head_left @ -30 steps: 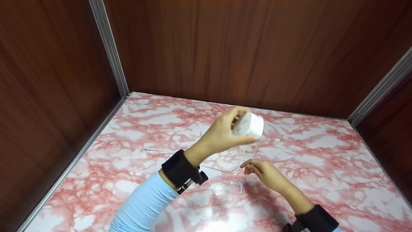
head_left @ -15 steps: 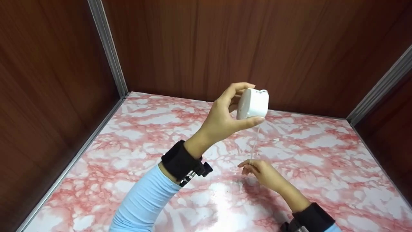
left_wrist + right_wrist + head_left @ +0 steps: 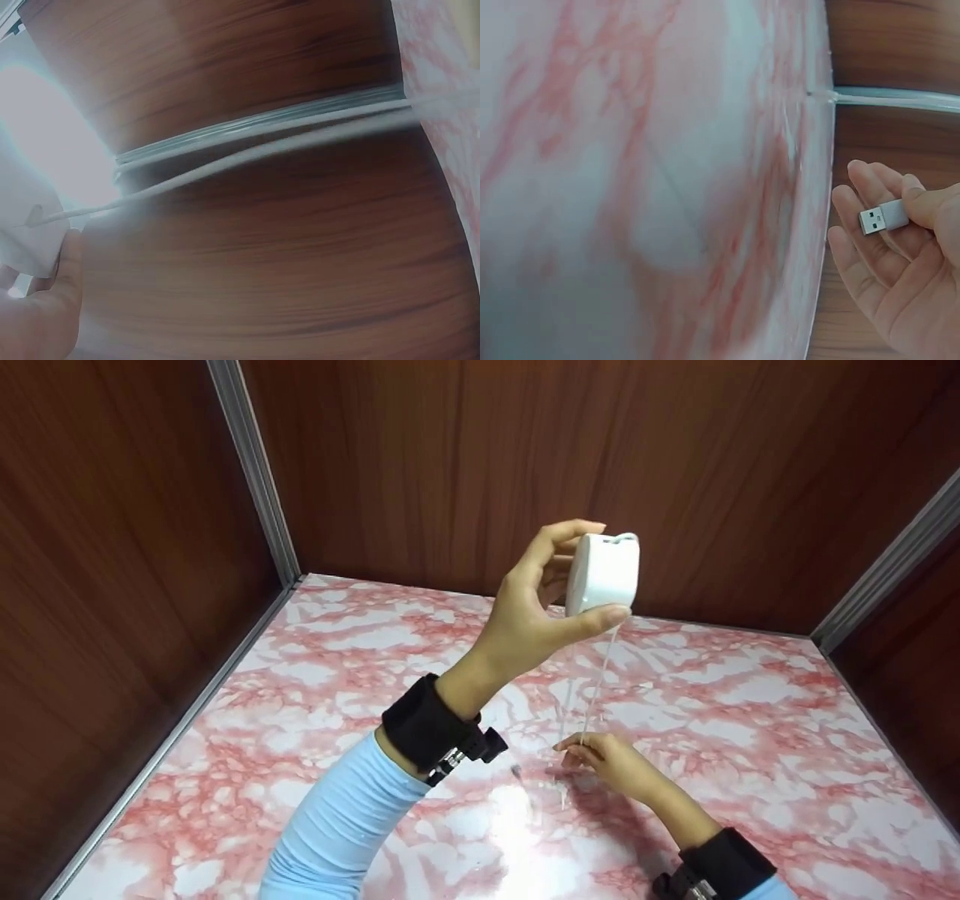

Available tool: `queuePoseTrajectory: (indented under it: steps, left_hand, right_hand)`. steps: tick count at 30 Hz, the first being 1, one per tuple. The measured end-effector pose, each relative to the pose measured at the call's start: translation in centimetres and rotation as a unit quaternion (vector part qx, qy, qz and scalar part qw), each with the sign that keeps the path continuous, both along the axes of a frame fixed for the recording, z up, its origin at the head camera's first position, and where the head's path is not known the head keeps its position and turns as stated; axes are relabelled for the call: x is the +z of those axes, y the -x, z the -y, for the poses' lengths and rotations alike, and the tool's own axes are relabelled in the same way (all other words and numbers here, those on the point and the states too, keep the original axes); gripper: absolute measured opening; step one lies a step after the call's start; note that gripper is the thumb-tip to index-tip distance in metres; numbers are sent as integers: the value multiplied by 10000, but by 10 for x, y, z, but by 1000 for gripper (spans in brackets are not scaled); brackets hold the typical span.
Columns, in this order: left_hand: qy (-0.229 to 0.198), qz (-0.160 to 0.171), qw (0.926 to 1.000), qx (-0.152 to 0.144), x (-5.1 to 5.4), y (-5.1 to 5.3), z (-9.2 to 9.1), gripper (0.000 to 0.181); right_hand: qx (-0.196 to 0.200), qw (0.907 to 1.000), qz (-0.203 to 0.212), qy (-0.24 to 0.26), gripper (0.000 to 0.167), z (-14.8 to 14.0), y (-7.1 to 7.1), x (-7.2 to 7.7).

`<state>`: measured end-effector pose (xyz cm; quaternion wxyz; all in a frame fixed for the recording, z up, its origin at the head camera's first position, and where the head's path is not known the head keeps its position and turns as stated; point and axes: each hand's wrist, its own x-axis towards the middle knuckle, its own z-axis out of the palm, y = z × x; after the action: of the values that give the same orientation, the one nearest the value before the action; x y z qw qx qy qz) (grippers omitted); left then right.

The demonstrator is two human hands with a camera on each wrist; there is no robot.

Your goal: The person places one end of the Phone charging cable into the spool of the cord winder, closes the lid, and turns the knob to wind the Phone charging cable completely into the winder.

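My left hand (image 3: 525, 611) grips a white power adapter (image 3: 611, 570) by its edges, raised high above the table, thumb below and fingers on top. A thin white cable (image 3: 600, 682) runs from the adapter down to my right hand (image 3: 619, 765), low over the table. In the right wrist view, the right hand (image 3: 907, 262) pinches the white USB plug (image 3: 885, 216) between thumb and fingers, its metal end bare. The left wrist view shows the adapter (image 3: 34, 187) at the left with two cable strands (image 3: 255, 152) stretching from it.
A pink and white marbled table (image 3: 300, 712) spreads below both hands. Brown wood-grain panels (image 3: 420, 472) enclose it at the back and sides, with metal corner posts (image 3: 259, 472) between them.
My left hand has risen with the adapter and shifted slightly right, drawing the cable up off the table. My right hand has hardly moved.
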<state>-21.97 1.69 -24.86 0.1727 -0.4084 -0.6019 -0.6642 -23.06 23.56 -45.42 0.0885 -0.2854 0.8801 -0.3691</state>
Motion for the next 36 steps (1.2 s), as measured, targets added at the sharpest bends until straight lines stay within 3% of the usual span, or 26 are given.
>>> queuePoseTrajectory:
  steps: [4, 8, 12, 25, 36]
  left_hand:
    - [126, 45, 9999, -30, 0, -1, -5, 66]
    - [172, 18, 9999, -2, -2, 0, -10, 66]
    - [222, 2, 9998, 19, -4, 2, -12, 66]
    - [363, -36, 9993, -5, -1, 1, -19, 68]
    - [284, 73, 9995, -122, 4, -2, -21, 68]
  right_hand:
    - [232, 9995, 140, 148, 25, 1, -2, 1]
    - [609, 9967, 410, 340, 38, 3, -6, 1]
    - [835, 9935, 608, 476, 33, 7, -8, 5]
    - [1029, 9876, 988, 660, 46, 25, -6, 6]
    - [1080, 9894, 893, 369, 29, 31, -6, 5]
